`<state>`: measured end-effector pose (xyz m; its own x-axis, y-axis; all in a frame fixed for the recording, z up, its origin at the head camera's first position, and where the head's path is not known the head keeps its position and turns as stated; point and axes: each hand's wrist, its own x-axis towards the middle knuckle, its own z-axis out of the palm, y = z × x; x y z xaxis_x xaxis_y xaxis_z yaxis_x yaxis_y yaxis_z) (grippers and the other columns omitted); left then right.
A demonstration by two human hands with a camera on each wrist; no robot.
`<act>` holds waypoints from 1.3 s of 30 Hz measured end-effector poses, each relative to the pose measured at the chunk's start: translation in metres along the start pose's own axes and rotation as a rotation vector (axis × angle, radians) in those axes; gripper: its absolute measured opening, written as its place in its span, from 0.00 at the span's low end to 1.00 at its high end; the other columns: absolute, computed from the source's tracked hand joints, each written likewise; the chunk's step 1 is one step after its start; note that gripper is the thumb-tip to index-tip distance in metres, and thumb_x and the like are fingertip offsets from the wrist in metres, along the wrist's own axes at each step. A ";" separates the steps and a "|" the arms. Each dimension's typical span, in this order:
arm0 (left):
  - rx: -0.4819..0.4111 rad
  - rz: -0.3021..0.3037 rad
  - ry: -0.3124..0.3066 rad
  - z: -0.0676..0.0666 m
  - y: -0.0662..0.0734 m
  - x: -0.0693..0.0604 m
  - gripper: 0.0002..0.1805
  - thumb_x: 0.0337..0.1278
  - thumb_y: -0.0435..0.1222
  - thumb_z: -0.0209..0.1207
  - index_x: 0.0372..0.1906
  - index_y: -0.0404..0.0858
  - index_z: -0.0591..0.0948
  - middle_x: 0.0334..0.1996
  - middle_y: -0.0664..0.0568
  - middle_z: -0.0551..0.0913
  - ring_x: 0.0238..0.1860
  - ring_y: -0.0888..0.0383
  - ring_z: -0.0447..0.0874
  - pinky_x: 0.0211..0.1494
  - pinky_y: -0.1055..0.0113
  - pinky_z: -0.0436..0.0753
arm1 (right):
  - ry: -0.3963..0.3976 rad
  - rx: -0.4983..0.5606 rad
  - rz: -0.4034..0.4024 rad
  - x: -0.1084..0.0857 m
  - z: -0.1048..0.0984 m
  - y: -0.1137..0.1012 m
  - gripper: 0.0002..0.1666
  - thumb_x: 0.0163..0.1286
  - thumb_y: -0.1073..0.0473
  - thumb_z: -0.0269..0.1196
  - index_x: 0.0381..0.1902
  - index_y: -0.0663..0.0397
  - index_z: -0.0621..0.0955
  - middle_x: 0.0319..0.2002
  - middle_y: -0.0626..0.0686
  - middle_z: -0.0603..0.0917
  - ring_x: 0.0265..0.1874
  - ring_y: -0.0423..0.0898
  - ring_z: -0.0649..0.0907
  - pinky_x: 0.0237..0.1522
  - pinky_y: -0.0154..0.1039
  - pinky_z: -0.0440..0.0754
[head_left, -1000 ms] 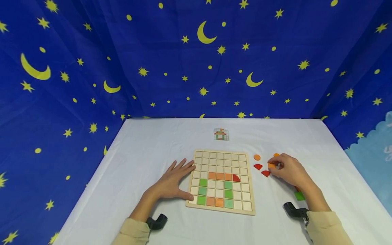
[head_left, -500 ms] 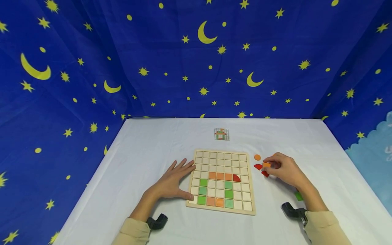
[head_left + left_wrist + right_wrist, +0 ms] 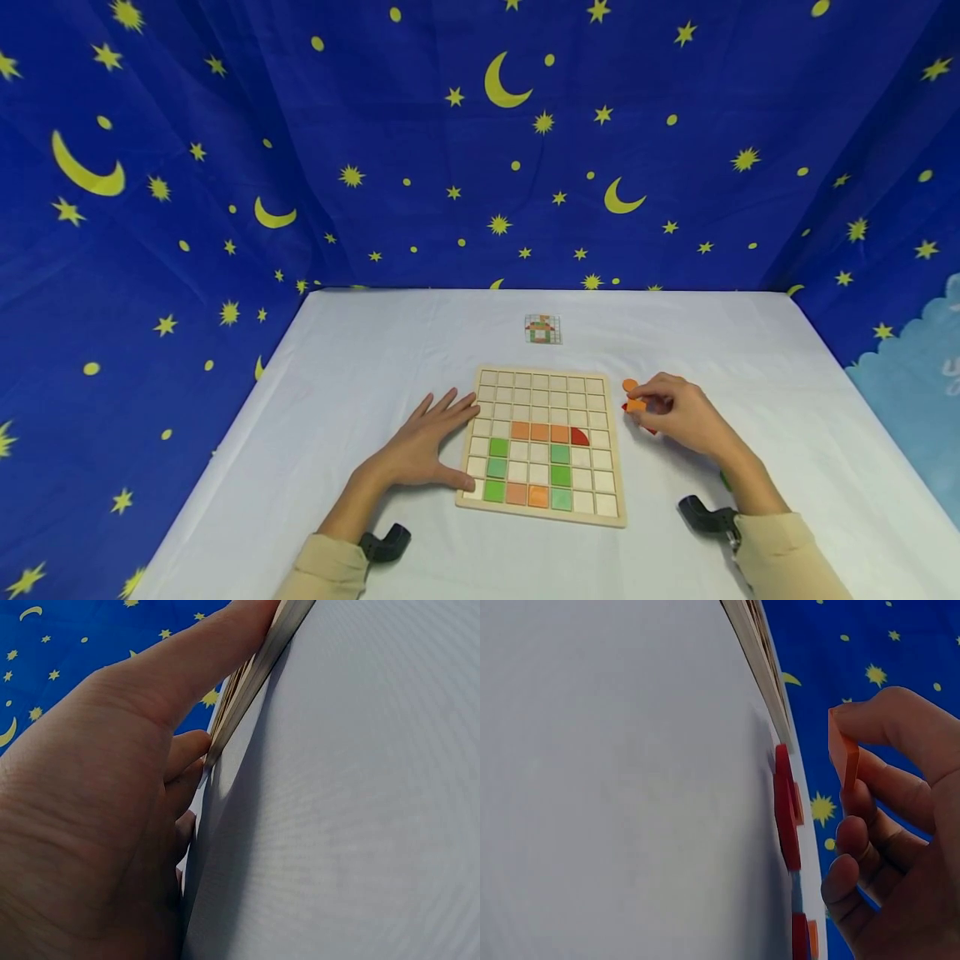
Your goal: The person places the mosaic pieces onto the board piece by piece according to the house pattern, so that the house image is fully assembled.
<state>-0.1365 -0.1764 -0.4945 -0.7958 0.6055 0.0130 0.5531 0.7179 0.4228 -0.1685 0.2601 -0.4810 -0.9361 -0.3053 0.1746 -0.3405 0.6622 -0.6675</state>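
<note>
A wooden grid board [image 3: 537, 397] lies on the table with green and orange square tiles and one red quarter-circle piece [image 3: 579, 437] in its cells. My left hand [image 3: 420, 446] rests along its left edge, fingers spread and thumb on the lower left corner. To the right of the board, my right hand [image 3: 686, 417] pinches an orange square tile [image 3: 843, 754] between thumb and fingers, raised off the cloth. Beneath it lie red pieces [image 3: 786, 814], partly hidden by the hand in the head view. An orange disc [image 3: 630, 385] sits just beyond the fingertips.
A small picture card [image 3: 542, 329] with a coloured grid pattern lies behind the board. Part of a green piece [image 3: 724, 480] shows beside the right wrist. White cloth [image 3: 375, 358] covers the table, and a blue star-patterned curtain [image 3: 450, 142] encloses it.
My right hand has moved left toward the board, carrying the orange tile over the red pieces. The left hand and the board have stayed in place.
</note>
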 end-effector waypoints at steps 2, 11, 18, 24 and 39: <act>0.003 -0.001 -0.002 0.000 0.000 0.000 0.64 0.30 0.75 0.61 0.76 0.48 0.57 0.76 0.59 0.48 0.75 0.54 0.37 0.74 0.52 0.35 | -0.008 0.009 -0.012 0.001 0.002 -0.002 0.15 0.55 0.55 0.74 0.41 0.49 0.86 0.32 0.45 0.79 0.28 0.44 0.74 0.26 0.33 0.74; 0.007 0.004 -0.005 0.000 -0.001 0.001 0.64 0.30 0.75 0.61 0.76 0.48 0.57 0.76 0.59 0.48 0.75 0.54 0.37 0.74 0.52 0.35 | -0.060 0.027 -0.072 0.008 0.014 -0.012 0.14 0.57 0.57 0.72 0.42 0.50 0.86 0.31 0.46 0.77 0.27 0.43 0.74 0.25 0.33 0.73; -0.001 0.007 -0.003 0.000 -0.001 0.001 0.64 0.31 0.75 0.61 0.76 0.48 0.57 0.76 0.59 0.48 0.75 0.54 0.38 0.74 0.52 0.35 | -0.085 0.054 -0.091 0.014 0.024 -0.022 0.14 0.55 0.58 0.73 0.41 0.51 0.86 0.31 0.45 0.78 0.28 0.43 0.74 0.25 0.33 0.73; 0.002 0.004 -0.005 0.000 -0.002 0.001 0.64 0.31 0.75 0.61 0.76 0.49 0.56 0.76 0.60 0.48 0.75 0.55 0.37 0.74 0.52 0.35 | -0.110 0.058 -0.088 0.018 0.030 -0.030 0.15 0.55 0.56 0.73 0.42 0.48 0.86 0.32 0.44 0.79 0.29 0.43 0.75 0.27 0.33 0.73; -0.004 0.009 0.000 0.000 -0.002 0.001 0.63 0.31 0.74 0.61 0.76 0.48 0.57 0.76 0.59 0.48 0.75 0.54 0.38 0.74 0.52 0.35 | -0.174 0.092 -0.112 0.029 0.042 -0.048 0.16 0.56 0.53 0.73 0.42 0.49 0.86 0.34 0.42 0.79 0.29 0.41 0.76 0.28 0.34 0.75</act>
<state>-0.1385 -0.1767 -0.4952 -0.7906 0.6121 0.0170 0.5594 0.7107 0.4267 -0.1753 0.1909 -0.4742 -0.8609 -0.4920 0.1297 -0.4247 0.5543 -0.7158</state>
